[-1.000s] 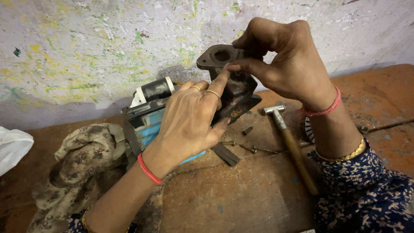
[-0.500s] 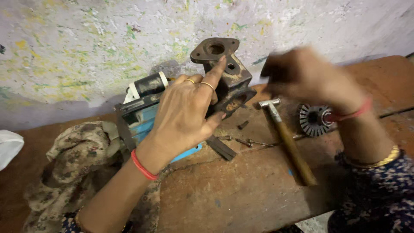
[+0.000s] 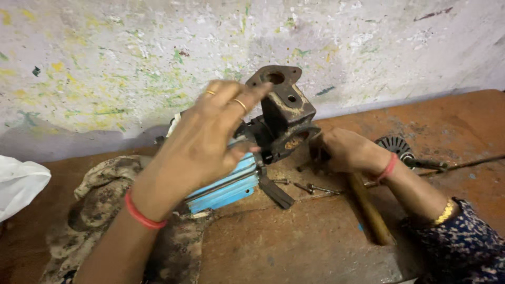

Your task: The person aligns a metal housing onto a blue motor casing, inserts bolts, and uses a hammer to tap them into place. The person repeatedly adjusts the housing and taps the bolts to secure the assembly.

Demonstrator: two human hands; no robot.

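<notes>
A dark, rusty cast-metal housing with a round hole in its top flange stands on the end of a blue finned motor body. My left hand wraps over the joint between them, its ringed fingertips pressing the housing's upper side. My right hand is down on the bench just right of the housing. It is closed round a hammer near its head, and the wooden handle runs toward me along the bench.
A stained cloth lies under the motor at left, with a white bag at the far left edge. Loose screws, a flat dark bar, a finned metal disc and a thin rod lie on the rust-coloured bench. A paint-flecked wall stands behind.
My right hand let go of the housing's top, dropped to the bench and closed on the hammer. My left hand has stayed on the housing.
</notes>
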